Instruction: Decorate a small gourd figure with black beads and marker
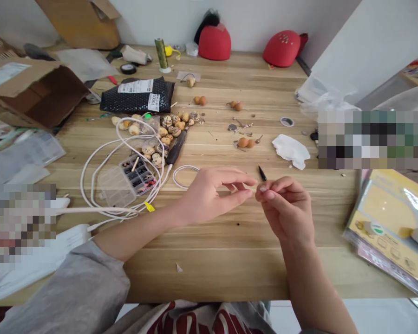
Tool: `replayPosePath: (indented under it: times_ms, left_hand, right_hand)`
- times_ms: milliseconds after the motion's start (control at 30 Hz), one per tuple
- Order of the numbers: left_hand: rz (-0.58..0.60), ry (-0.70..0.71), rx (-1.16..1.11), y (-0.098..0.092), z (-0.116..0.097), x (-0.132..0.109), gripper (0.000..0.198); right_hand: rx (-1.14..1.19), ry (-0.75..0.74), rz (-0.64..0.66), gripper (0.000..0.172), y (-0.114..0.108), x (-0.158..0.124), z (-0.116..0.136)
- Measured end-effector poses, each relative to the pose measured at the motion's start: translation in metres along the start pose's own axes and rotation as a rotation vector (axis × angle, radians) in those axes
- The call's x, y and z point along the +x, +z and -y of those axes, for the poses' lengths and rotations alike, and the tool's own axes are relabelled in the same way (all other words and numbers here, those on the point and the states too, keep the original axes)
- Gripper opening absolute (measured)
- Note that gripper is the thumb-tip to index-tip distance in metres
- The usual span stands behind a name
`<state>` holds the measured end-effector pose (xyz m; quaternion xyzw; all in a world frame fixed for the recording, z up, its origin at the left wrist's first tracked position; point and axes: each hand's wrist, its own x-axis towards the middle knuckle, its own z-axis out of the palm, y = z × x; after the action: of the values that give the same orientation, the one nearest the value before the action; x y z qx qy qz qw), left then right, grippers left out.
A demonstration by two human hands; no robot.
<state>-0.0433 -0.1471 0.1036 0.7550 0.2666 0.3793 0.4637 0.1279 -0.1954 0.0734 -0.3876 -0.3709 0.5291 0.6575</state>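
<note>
My right hand [288, 204] is pinched, thumb against fingertips, over the middle of the table. A tiny whitish bit shows at the fingertips, too small to name. Just beyond those fingers a black pointed tip [262, 173] sticks out; its other end is hidden, and I cannot tell if the hand touches it. Close by on the left, my left hand [212, 195] reaches toward the right one, thumb and fingers apart with nothing between them. Further back lie brown gourd-shaped beads [246, 142] and small metal pieces [243, 124].
A coiled white cable [90, 160] loops around a compartment box [138, 175]. Several speckled nuts [170, 127] lie beside a black-handled tool [177, 147]. A crumpled tissue [291, 150] and a tape roll [287, 121] are right of the beads. Yellow packaging [386, 222] covers the right edge.
</note>
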Motion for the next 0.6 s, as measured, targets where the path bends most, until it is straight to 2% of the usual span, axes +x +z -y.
replayPosePath:
  times_ms: [233, 600]
  left_hand:
    - [0.077, 0.027, -0.021, 0.0004, -0.0039, -0.0029, 0.016]
    - [0.082, 0.044, 0.082, -0.0022, -0.0051, -0.0033, 0.009]
  right_hand:
    - [0.074, 0.109, 0.098, 0.014, 0.0022, -0.0036, -0.0016]
    - [0.126, 0.2, 0.148, 0.015, 0.003, -0.0038, -0.0033]
